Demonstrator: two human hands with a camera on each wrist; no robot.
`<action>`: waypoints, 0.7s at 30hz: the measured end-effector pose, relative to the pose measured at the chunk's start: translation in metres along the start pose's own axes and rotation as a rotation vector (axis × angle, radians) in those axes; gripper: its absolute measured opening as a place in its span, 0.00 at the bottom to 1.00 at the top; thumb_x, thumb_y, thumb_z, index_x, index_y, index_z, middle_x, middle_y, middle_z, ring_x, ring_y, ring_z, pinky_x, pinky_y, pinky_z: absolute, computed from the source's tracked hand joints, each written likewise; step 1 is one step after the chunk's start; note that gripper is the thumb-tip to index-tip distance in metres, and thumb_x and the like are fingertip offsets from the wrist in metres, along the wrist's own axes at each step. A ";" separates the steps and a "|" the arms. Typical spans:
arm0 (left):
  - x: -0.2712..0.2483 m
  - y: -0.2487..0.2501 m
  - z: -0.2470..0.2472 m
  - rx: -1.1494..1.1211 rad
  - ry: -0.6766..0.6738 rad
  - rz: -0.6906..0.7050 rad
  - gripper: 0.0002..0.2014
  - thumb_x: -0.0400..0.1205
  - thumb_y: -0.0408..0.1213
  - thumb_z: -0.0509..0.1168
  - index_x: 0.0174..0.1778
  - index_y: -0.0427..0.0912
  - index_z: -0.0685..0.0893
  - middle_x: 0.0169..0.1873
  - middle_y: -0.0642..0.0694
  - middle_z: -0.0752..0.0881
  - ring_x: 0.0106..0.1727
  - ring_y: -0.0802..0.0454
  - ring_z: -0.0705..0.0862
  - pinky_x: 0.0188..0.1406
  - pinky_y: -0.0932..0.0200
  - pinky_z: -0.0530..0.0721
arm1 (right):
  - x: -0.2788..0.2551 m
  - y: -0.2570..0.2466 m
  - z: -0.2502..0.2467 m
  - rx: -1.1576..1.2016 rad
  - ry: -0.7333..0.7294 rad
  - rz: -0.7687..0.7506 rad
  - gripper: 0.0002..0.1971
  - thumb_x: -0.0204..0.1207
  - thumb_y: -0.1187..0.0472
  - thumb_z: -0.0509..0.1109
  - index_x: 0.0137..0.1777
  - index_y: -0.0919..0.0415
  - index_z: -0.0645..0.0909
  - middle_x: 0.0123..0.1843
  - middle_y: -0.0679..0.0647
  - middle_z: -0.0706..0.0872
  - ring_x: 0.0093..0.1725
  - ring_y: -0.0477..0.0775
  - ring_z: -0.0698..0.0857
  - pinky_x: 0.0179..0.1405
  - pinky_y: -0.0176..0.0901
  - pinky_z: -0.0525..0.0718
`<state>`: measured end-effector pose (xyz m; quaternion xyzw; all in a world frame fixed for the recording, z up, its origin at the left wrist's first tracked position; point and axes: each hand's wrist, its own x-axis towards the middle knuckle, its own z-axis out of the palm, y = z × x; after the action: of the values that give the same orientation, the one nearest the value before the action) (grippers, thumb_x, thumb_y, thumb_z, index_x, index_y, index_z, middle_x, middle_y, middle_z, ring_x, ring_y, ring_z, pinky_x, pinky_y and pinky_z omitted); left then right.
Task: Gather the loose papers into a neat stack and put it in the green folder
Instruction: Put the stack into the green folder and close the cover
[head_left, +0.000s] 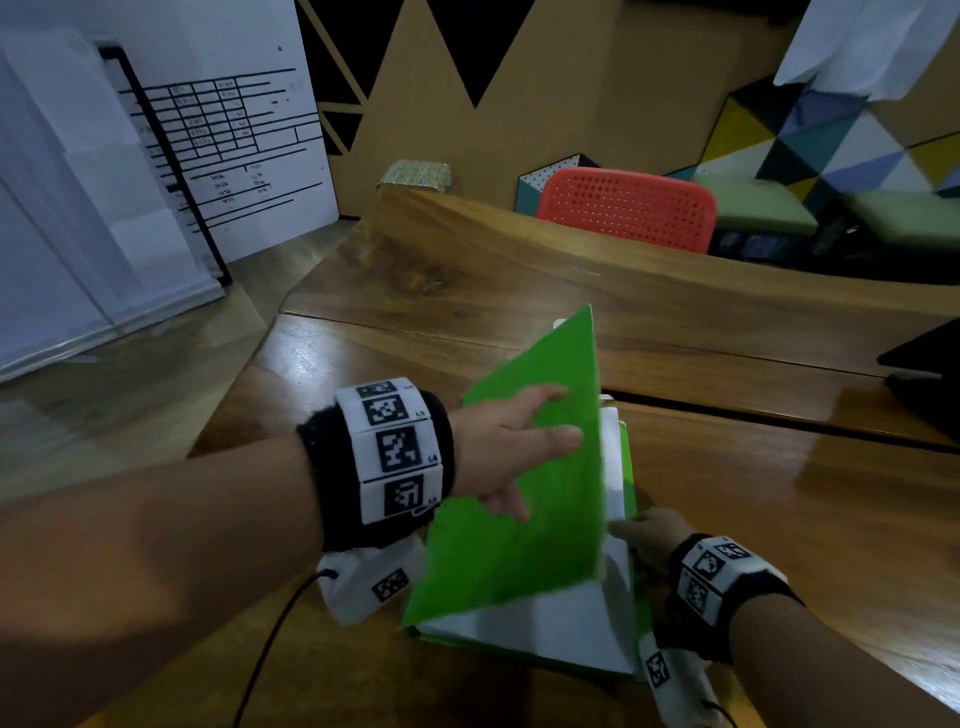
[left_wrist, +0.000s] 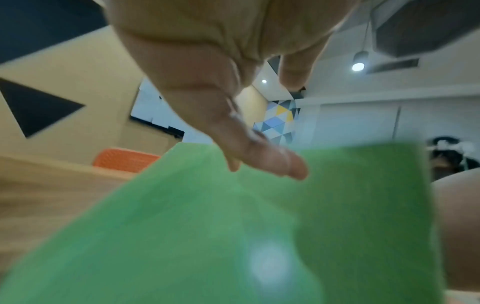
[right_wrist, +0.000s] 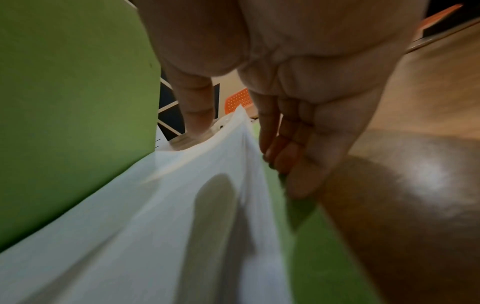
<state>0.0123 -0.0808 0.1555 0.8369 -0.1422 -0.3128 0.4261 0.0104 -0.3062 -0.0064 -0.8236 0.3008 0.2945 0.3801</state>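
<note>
Fingers of the left hand (head_left: 506, 457) lay straight against the green folder (head_left: 524, 499) cover, half raised on the table (head_left: 779, 493). Right hand (head_left: 649, 535) pinched the papers (right_wrist: 182, 226) inside. Closing step, seemingly; next, slipping the right hand out.

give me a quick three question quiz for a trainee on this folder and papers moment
1. True or false: the green folder's front cover is lying flat and closed on the papers.
2. Which hand rests straight fingers on the outside of the raised cover: A) left hand B) right hand
3. Fill in: the papers lie ____ the folder.

Key:
1. False: the cover stands tilted up, with the white sheets showing beneath it.
2. A. The right hand is at the folder's open edge, thumb on the sheets; its grip on them is hard to judge.
3. inside
</note>
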 end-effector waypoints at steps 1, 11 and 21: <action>0.006 -0.003 0.006 -0.093 -0.048 0.004 0.26 0.84 0.49 0.55 0.78 0.55 0.57 0.68 0.45 0.78 0.35 0.50 0.84 0.38 0.53 0.84 | 0.002 0.006 -0.007 0.027 -0.009 -0.002 0.17 0.78 0.52 0.66 0.31 0.61 0.76 0.30 0.56 0.78 0.27 0.53 0.76 0.32 0.42 0.78; 0.069 -0.128 -0.005 0.461 0.200 -0.561 0.26 0.82 0.51 0.55 0.71 0.37 0.72 0.71 0.39 0.77 0.69 0.41 0.77 0.69 0.50 0.75 | -0.003 0.049 -0.030 0.340 -0.001 0.047 0.19 0.83 0.54 0.59 0.60 0.72 0.78 0.37 0.58 0.80 0.36 0.55 0.78 0.32 0.48 0.77; 0.080 -0.143 0.059 0.331 0.248 -0.673 0.22 0.83 0.43 0.57 0.71 0.36 0.70 0.69 0.35 0.74 0.67 0.38 0.77 0.65 0.51 0.77 | -0.001 0.039 0.010 -0.067 0.172 0.008 0.17 0.79 0.54 0.64 0.57 0.67 0.82 0.49 0.60 0.84 0.46 0.57 0.82 0.47 0.44 0.80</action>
<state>0.0313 -0.0724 -0.0169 0.9255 0.1442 -0.3046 0.1728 -0.0205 -0.3183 -0.0283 -0.8568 0.3257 0.2343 0.3238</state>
